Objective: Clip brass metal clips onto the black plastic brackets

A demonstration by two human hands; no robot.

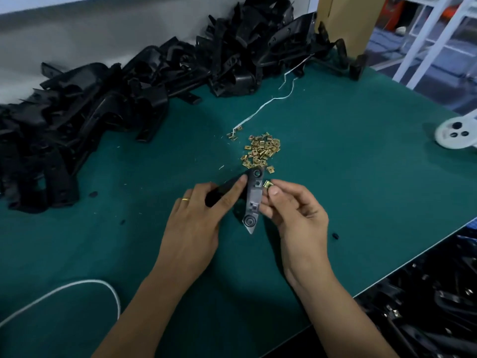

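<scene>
The left hand [196, 215] gripped the long black plastic bracket [252, 200] by its dark arm, fingers curled over it and the thumb laid along the upper edge, so that the bracket's flat grey face was turned up toward the camera. The bracket's long axis ran almost straight away from the person, its pointed tip nearest the wrists and its round-holed end farthest from them. The right hand [291, 215] held one small square brass metal clip [268, 184] pinched between thumb and forefinger, the remaining fingers loosely curled beneath. The clip stood just beside the bracket's right edge, level with the upper square recess near the far end; whether it was touching the edge could not be determined. The judgement was that the clip would need to travel leftward from the right hand, across the long axis, to seat on that edge, the right hand being the nearer to the mounting point. The loose heap of brass clips [262, 151] lay on the green worktop [361, 177] just beyond both hands, and the pile of black brackets [103, 99] lay well beyond and to the left of the left hand.
</scene>
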